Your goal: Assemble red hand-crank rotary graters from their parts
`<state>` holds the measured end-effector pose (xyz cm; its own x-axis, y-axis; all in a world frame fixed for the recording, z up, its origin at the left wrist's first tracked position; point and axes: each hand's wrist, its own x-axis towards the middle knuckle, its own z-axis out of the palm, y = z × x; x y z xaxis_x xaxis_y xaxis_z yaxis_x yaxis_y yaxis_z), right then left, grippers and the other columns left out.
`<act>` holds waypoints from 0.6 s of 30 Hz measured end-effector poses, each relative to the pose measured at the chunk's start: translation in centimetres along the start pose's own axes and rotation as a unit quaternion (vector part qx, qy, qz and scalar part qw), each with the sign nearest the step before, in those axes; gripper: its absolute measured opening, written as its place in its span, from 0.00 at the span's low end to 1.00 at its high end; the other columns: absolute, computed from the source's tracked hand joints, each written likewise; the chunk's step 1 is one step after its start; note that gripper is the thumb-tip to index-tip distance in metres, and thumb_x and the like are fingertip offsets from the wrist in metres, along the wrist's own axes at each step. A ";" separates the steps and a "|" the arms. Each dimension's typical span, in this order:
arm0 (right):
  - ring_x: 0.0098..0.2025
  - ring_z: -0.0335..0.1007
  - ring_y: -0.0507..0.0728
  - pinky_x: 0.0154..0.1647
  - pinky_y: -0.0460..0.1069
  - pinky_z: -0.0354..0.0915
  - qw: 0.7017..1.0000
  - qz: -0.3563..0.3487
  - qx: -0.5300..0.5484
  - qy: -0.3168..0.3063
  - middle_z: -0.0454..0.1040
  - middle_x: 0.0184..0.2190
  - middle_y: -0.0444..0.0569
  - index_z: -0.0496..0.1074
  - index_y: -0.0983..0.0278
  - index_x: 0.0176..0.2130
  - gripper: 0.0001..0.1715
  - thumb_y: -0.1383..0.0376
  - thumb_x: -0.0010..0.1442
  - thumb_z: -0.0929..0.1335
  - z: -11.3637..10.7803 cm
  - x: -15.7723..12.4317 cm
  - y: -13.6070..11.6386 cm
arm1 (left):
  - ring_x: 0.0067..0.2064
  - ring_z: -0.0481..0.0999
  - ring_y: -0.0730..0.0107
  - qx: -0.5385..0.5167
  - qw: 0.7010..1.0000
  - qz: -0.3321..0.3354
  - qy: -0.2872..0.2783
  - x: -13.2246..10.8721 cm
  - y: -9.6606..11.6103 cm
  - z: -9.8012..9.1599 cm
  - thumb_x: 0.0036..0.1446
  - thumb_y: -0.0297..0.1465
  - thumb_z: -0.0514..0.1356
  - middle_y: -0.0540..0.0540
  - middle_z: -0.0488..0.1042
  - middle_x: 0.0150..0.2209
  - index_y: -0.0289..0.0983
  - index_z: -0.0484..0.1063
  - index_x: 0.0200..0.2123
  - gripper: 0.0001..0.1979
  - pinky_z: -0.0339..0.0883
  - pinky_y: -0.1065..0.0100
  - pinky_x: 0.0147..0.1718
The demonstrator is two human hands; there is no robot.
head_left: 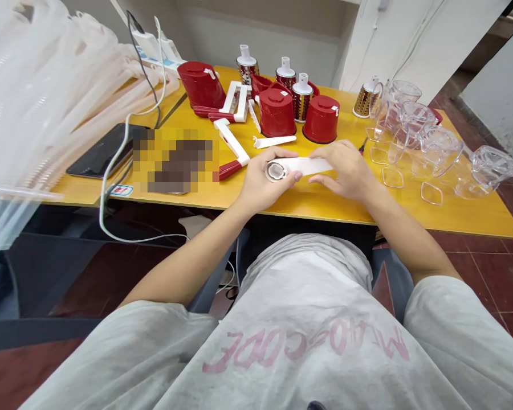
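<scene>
Both my hands hold one white plastic crank handle [301, 166] just above the near edge of the yellow table [453, 213]. My left hand [263, 185] pinches its round hub end, where a grey ring shows. My right hand [346, 171] is closed over the flat arm end. Just beyond my hands lie another white handle piece [273, 140] and a white handle with a red grip [232, 149].
Red grater bodies [276, 111] and steel drum blades with white caps [301, 97] stand at the back. Several clear plastic hoppers [440, 149] crowd the right side. A black tablet [102, 151], a white cable [115, 154] and a power strip [156, 48] are left. Translucent tubes [29, 102] hang at far left.
</scene>
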<state>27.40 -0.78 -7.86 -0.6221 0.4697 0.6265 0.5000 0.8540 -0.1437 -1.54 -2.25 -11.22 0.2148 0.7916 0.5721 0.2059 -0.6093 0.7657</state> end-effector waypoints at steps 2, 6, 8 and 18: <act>0.61 0.84 0.74 0.70 0.72 0.72 1.000 0.023 0.003 -0.016 0.89 0.64 0.64 0.82 0.60 0.72 0.43 0.30 0.87 0.65 -0.4 0.0 0.0 | 0.53 0.93 0.48 0.051 0.997 0.042 0.026 -0.1 0.1 -0.1 0.69 0.75 0.73 0.37 0.93 0.55 0.41 0.87 0.58 0.43 0.89 0.49 0.55; 0.62 0.82 0.73 0.75 0.72 0.68 0.997 0.054 0.008 -0.049 0.90 0.59 0.61 0.84 0.60 0.69 0.38 0.37 0.90 0.62 -0.6 -0.1 -0.1 | 0.57 0.92 0.46 0.079 0.993 0.090 0.024 -0.2 0.1 0.0 0.77 0.64 0.72 0.37 0.93 0.57 0.41 0.88 0.58 0.32 0.87 0.48 0.63; 0.62 0.82 0.73 0.79 0.74 0.66 0.996 0.066 0.003 -0.057 0.90 0.58 0.61 0.85 0.59 0.66 0.34 0.39 0.90 0.64 -0.3 -0.1 -0.1 | 0.59 0.93 0.45 0.096 0.990 0.102 0.016 -0.2 0.1 0.2 0.78 0.58 0.73 0.37 0.94 0.58 0.40 0.89 0.60 0.28 0.86 0.48 0.64; 0.60 0.83 0.69 0.91 0.77 0.50 0.995 0.072 -0.035 -0.060 0.92 0.57 0.57 0.86 0.59 0.65 0.25 0.51 0.92 0.64 1.0 -0.1 -1.6 | 0.47 0.92 0.51 0.161 0.980 0.113 0.001 -0.6 0.6 0.7 0.76 0.40 0.69 0.40 0.94 0.48 0.38 0.90 0.53 0.14 0.82 0.55 0.51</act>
<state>26.08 -1.96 -8.47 -0.6064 0.6129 0.5066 0.6276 0.7601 -0.1683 -0.88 -3.11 -11.26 0.2881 0.6352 0.7166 0.4450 -0.7514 0.4872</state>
